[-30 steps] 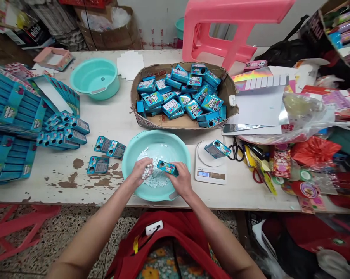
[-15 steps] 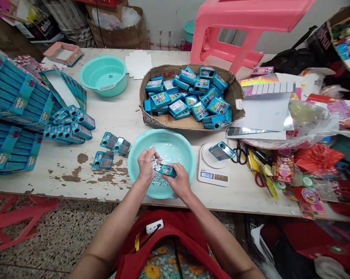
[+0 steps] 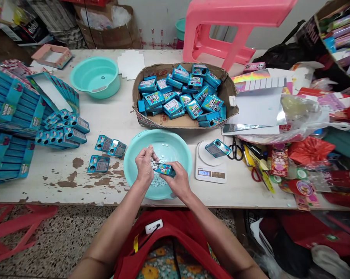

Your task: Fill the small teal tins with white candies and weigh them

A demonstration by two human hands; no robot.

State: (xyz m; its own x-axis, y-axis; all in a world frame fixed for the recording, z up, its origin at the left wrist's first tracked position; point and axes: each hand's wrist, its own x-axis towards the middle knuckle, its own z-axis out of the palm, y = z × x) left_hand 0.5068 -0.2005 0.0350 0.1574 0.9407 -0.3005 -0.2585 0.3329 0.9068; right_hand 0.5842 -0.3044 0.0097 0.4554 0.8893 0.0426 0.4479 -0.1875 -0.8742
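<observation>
My right hand (image 3: 177, 179) grips a small blue candy box (image 3: 164, 169), tilted with one end toward my left hand. My left hand (image 3: 145, 164) is curled around several small pale candies (image 3: 154, 166), right at the box's end. Both hands are over a turquoise basin (image 3: 184, 149) with more loose candies at its bottom. Whether candies are passing into the box is too small to tell. Just right of the basin, a white digital scale (image 3: 200, 170) bears another blue candy box (image 3: 217, 148).
A cardboard tray (image 3: 146, 121) full of blue boxes stands behind the basin. Three boxes (image 3: 98, 164) lie to the left, near stacked blue cartons (image 3: 12, 102). A second turquoise basin (image 3: 112, 85) sits farther back. Scissors (image 3: 236, 150) and packaging clutter the right side.
The view has shifted slightly, so the table's contents sit a little further left. My hands stay over the basin, with fewer candies showing in my left hand. The right hand keeps the box.
</observation>
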